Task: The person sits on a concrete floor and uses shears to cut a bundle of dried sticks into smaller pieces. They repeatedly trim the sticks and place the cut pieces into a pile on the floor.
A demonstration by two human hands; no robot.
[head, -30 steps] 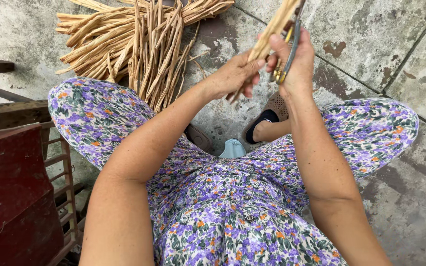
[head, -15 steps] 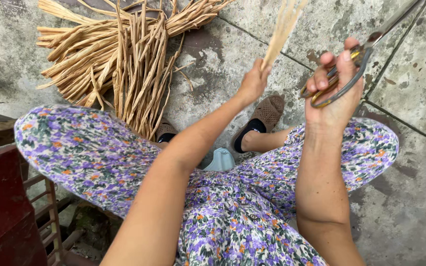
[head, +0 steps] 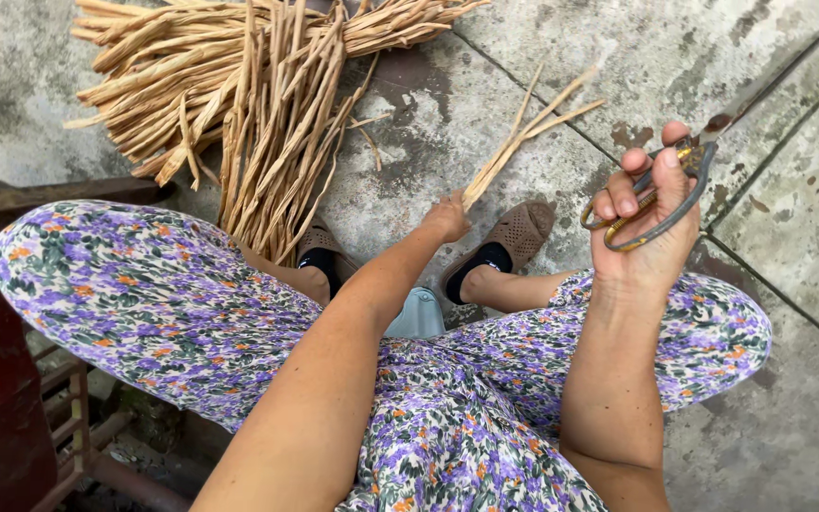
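A seated person in a purple floral dress (head: 172, 294) works over a stained concrete floor (head: 770, 379), seen from above. The left hand (head: 447, 218), arm stretched forward, is clenched around the lower ends of a few pale dried strips (head: 523, 133), which fan up and away from the fist toward the upper right, their tips blurred. The right hand (head: 651, 213), raised and held well to the right of the strips, grips a pair of scissors (head: 689, 166) with fingers through the brass-coloured loops; the dark blades point up and to the right, away from the strips, and whether they are parted cannot be told. The two hands are apart, the scissors touching none of the strips. A large heap of the same dried strips, the pile (head: 239, 104), lies on the floor to the left of the held strips, beyond the person's left knee, its long ends reaching down to the left shoe (head: 319, 251). The right shoe (head: 514, 237), brown and perforated, rests just below the left fist. A pale blue object (head: 421, 315) sits between the shins. A dark red frame (head: 2, 408) stands at the left edge, well left of the pile's near end.
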